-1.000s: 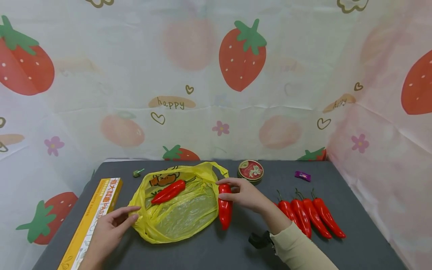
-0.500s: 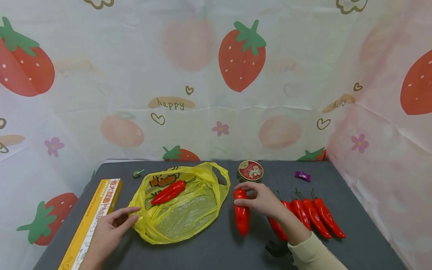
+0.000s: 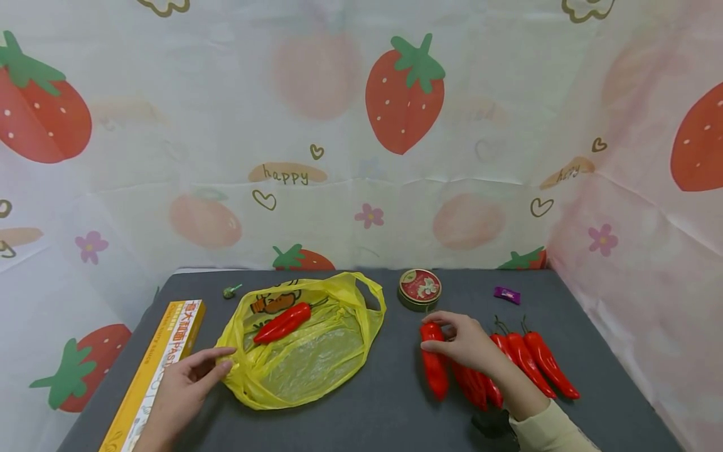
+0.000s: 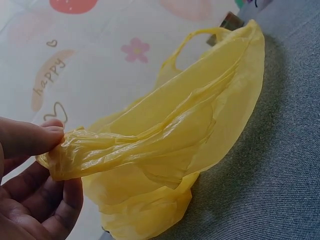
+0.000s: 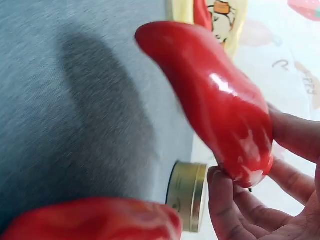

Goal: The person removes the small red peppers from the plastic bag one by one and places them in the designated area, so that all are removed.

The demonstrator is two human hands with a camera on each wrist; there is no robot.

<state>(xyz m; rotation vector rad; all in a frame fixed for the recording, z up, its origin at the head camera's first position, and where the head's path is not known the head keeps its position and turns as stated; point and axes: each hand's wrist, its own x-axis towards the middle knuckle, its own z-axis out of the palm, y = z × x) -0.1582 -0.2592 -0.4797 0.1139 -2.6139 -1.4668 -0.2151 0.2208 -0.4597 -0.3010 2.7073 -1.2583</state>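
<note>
Step in hand, as I read it: a carry in mid-air. Right hand [image 3: 465,342] has its grip clamped on the stem end of a red pepper [image 3: 433,370], fingers and thumb curled round it, tip hanging down just above the counter [image 3: 384,417]. The held pepper sits just left of the row of peppers [image 3: 536,359] lying side by side, and well apart from the yellow bag [image 3: 307,358]. The right wrist view shows the pepper off the surface, its shadow below it, with the round tin [image 5: 189,195] behind.

Left hand [image 3: 186,383] pinches the near-left rim of the bag, thumb on top and fingers under the crumpled plastic, with the mouth slack and gaping. Another pepper [image 3: 282,321] lies inside the bag.

Judgement: any set-down here calls for a bare patch of counter beside the row, and a low release so the glossy pepper doesn't roll.

Also there: pasta box [image 3: 164,364] at the left edge, purple candy [image 3: 506,294] and a small green thing [image 3: 230,290] at the back.
</note>
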